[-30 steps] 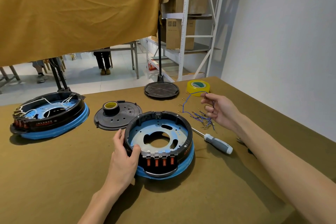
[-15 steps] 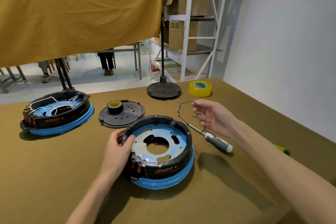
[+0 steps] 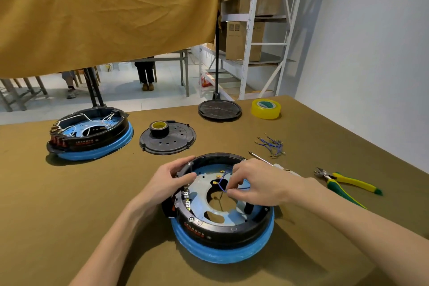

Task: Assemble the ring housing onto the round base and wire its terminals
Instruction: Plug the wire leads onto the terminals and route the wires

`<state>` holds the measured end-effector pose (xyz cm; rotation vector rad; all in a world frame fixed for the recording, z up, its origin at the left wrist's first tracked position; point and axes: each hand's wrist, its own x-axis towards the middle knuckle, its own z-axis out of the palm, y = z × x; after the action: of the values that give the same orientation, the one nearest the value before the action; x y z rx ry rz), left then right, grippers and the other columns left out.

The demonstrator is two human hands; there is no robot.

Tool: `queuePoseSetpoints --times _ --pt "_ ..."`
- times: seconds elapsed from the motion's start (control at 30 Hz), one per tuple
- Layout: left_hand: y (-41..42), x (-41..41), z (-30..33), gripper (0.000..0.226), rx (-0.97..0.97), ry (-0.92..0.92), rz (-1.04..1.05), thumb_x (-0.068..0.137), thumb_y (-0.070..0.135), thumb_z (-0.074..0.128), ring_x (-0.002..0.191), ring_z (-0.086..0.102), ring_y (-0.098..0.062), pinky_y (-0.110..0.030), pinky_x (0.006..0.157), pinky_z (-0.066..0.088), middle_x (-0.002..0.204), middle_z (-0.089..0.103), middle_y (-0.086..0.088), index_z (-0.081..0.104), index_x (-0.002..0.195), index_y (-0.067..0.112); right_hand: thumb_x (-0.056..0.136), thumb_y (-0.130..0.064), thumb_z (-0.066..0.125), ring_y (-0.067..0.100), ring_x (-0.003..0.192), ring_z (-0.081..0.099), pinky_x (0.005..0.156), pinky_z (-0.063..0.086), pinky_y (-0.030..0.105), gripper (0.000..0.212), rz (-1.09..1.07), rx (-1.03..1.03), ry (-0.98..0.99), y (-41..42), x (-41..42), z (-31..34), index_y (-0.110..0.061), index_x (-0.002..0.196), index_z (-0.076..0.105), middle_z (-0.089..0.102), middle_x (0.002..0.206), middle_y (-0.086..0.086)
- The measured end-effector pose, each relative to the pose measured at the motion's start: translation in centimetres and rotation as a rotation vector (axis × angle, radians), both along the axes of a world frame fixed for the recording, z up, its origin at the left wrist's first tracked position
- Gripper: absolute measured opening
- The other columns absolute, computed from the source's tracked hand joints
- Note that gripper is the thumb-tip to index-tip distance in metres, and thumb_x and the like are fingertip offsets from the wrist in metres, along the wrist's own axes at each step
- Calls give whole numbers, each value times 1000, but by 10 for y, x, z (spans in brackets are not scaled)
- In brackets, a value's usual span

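The black ring housing (image 3: 209, 227) sits on the blue round base (image 3: 222, 251) in front of me, with a metal plate (image 3: 232, 213) inside it. Small terminals (image 3: 186, 199) line its left inner rim. My left hand (image 3: 169, 181) grips the housing's left rim. Over the plate, my right hand (image 3: 253, 183) pinches a blue wire (image 3: 220, 182) with brass lugs on its ends. More blue wires (image 3: 271, 145) lie in a loose bunch on the table to the right.
A second, wired assembly (image 3: 90, 134) stands at the left. A black cover disc (image 3: 168, 138) carries a black tape roll (image 3: 159, 127). Behind them are a stand base (image 3: 219, 109) and yellow tape (image 3: 265, 108). A screwdriver (image 3: 260, 158) and green-yellow cutters (image 3: 343, 183) lie on the right.
My right hand has carried the blue wire from the table's right side to over the housing's plate. The housing has been turned under my left hand, its terminals now at the left.
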<state>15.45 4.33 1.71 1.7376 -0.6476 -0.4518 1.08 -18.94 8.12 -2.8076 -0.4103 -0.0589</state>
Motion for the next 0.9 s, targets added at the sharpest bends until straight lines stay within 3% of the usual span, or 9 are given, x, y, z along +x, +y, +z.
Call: queuePoseSetpoints --times 0.1,0.2,0.27,0.37,0.47,0.53,0.7,0.8,0.9 --pt "-4 -10 -13 32 -170 131 144 95 20 71 99 75 -12 -25 76 60 112 77 6 71 122 37 99 -42 62 3 83 60 78 51 27 23 -33 -35 -27 2 1 9 -28 104 80 69 94 -11" --pt "-5 -16 -22 24 -250 110 229 97 19 68 98 75 -14 -24 74 59 108 79 6 73 120 25 97 -57 57 2 75 62 66 50 21 35 -79 -67 -5 8 1 13 -30 89 77 69 82 -13" --pt "-5 -18 -23 24 -264 100 245 98 19 67 98 74 -14 -25 78 58 106 79 6 73 120 21 99 -59 51 8 69 61 64 52 30 44 -183 -9 -76 13 6 13 -26 81 73 68 76 -9" --pt "-4 -20 -23 22 -266 91 257 99 21 65 98 74 -14 -28 81 58 104 79 6 73 119 21 100 -50 56 17 74 66 69 57 39 39 -335 -1 -54 18 21 10 -16 95 75 72 84 -1" --pt "-1 -23 -24 22 -258 57 247 100 24 63 99 73 -9 -24 79 58 106 77 10 71 121 23 96 -56 58 25 85 67 73 59 40 47 -392 -210 65 34 33 -7 -12 109 67 71 98 7" --pt "3 -24 -24 21 -242 28 215 101 27 63 98 72 -3 -18 75 58 105 76 18 69 120 28 96 -53 58 26 90 64 74 56 40 44 -411 -306 45 45 40 -20 -14 116 59 66 106 6" --pt "6 -27 -25 19 -216 -14 196 102 32 60 103 69 1 -17 81 55 110 74 14 66 120 34 93 -31 65 31 89 58 63 39 35 22 -479 -339 58 41 46 -20 -15 100 53 49 102 7" --pt "6 -26 -25 17 -209 -36 189 103 30 59 103 68 3 -15 81 54 111 73 14 65 117 36 96 -25 65 30 96 56 66 43 38 14 -464 -322 1 43 40 -21 -13 102 63 49 104 8" --pt "5 -26 -25 16 -227 -34 179 103 28 59 100 68 3 -12 77 54 104 74 17 65 115 36 99 -29 62 25 99 55 78 49 36 19 -502 -170 -89 38 35 -15 -15 105 74 54 105 5"
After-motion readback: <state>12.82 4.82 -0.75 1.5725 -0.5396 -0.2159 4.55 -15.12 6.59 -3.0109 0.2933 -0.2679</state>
